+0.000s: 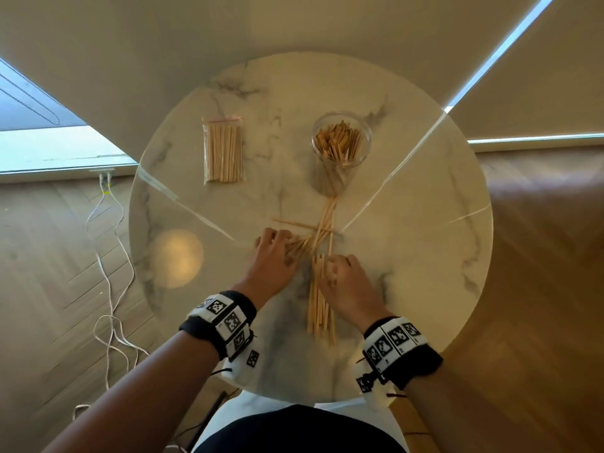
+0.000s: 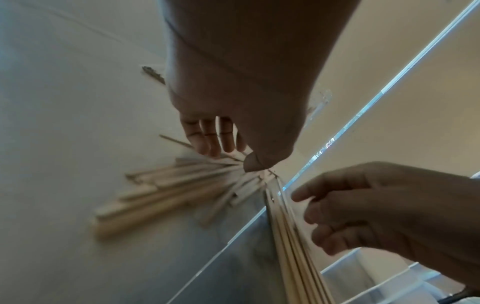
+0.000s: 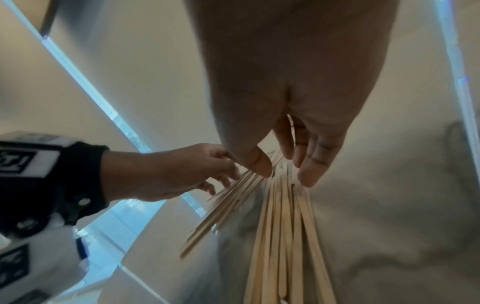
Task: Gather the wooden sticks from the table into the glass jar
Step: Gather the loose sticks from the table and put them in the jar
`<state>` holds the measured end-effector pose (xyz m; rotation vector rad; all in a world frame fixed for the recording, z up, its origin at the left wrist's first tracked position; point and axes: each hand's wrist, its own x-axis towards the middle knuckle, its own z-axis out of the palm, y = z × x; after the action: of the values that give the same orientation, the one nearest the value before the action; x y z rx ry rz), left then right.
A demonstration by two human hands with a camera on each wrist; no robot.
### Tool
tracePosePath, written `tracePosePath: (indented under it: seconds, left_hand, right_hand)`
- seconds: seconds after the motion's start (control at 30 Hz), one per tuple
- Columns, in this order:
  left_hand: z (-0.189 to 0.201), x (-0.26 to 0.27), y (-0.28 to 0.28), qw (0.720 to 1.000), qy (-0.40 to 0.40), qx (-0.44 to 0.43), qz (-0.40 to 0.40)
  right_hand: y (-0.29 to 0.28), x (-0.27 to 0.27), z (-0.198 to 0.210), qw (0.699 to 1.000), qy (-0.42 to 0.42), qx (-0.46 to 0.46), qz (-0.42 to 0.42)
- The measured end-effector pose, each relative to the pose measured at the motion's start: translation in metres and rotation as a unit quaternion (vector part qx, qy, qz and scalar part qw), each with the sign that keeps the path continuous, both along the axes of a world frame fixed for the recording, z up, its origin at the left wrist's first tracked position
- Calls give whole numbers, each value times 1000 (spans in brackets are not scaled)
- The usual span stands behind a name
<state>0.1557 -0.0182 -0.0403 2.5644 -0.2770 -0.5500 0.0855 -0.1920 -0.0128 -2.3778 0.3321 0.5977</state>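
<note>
We see loose wooden sticks (image 1: 322, 243) lying on the marble table (image 1: 408, 256) btwn both hands, near the front edge. Left hand (image 1: 273, 256) rests on a fanned bunch, fingers curled down w/ thumb pressing the stick ends. Right hand (image 1: 346, 286) pinches a straighter bundle (image 1: 319, 302) btwn thumb and fingers; that bundle runs back toward us. Glass jar (image 1: 341, 142) stands farther back, upright, already holding many sticks. To its left lies a clear zip bag (image 1: 223, 150) packed w/ more sticks, well apart from the hands.
</note>
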Motion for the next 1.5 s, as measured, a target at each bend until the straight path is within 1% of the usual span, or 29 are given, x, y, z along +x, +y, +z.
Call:
tracePosePath:
  seconds: [0.03, 0.1, 0.17, 0.2, 0.27, 0.3, 0.33, 0.37, 0.4, 0.43, 0.5, 0.53, 0.6, 0.67, 0.73, 0.8, 0.83, 0.9, 1.0, 1.07, 1.17, 1.2, 1.27, 1.33, 1.43, 1.5]
  left_hand:
    - [0, 2, 10, 1000, -3, 0, 12]
    - [-6, 3, 35, 999, 10, 46, 16]
    - [-11, -1, 55, 992, 18, 112, -52]
    - [-15, -7, 60, 988, 22, 125, -83]
    - [-11, -19, 55, 985, 43, 126, -110]
    - [-9, -26, 48, 986, 81, 102, -107]
    - [-10, -33, 41, 983, 91, 82, -133]
    - [-8, -38, 36, 975, 87, 80, -185]
    - [-9, -39, 31, 973, 88, 65, -203]
    - [-5, -38, 24, 976, 94, 44, -189]
    - [2, -26, 16, 987, 46, 27, -150]
    - [4, -18, 15, 990, 37, 26, -137]
    - [8, 5, 15, 992, 20, 9, -121]
    - [7, 36, 16, 991, -14, 16, -131]
    - [5, 63, 14, 987, -40, 49, -146]
    - [0, 81, 11, 981, -55, 84, -167]
    - [-2, 86, 9, 976, -60, 96, -184]
    - [-5, 88, 8, 970, -69, 100, -209]
    - [-11, 80, 12, 972, -79, 64, -210]
    - [-13, 69, 21, 973, -89, 45, -206]
    - [-21, 54, 42, 973, -110, 26, -200]
    - [-22, 49, 49, 978, -104, 13, -183]
    - [-18, 35, 57, 990, -53, -19, -131]
    - [-13, 17, 55, 995, 3, -32, -93]
    - [-7, -6, 33, 991, 83, -61, -87]
    - [-4, -13, 19, 987, 109, -68, -99]
  right_hand:
    - [-3, -4, 1, 1000, 1, -4, -9]
    - [-9, -17, 3, 999, 43, -22, -19]
    - [-7, -36, -2, 996, 85, -37, -3]
    - [-2, -43, -5, 996, 83, -40, 8]
    - [14, -47, -10, 997, 61, -47, 8]
    - [22, -43, -13, 998, 50, -50, -1]
    - [28, -37, -12, 998, 37, -50, -17]
    - [33, -30, -15, 998, 28, -39, -36]
    - [35, -24, -17, 998, 17, -20, -56]
    - [35, -18, -19, 997, 13, -6, -71]
    - [29, -8, -17, 996, 1, -10, -86]
    - [23, -2, -14, 996, -4, -16, -90]
    - [10, 14, -4, 995, -17, -26, -98]
    - [-2, 31, 0, 994, -60, -32, -91]
    - [-9, 51, -5, 994, -87, -39, -47]
    - [-8, 68, -14, 995, -96, -40, 5]
    - [-5, 75, -15, 994, -95, -44, 17]
    - [-4, 82, -19, 994, -93, -53, 29]
    - [-10, 73, -26, 991, -119, -48, 19]
    - [-21, 60, -31, 990, -138, -33, -1]
    - [-32, 46, -32, 990, -132, -25, -51]
    - [-34, 44, -33, 988, -133, -24, -78]
    - [-32, 45, -32, 983, -131, -18, -129]
    - [-23, 54, -31, 982, -120, -20, -148]
    - [0, 72, -26, 989, -82, -27, -118]
    - [10, 81, -24, 993, -73, -49, -79]
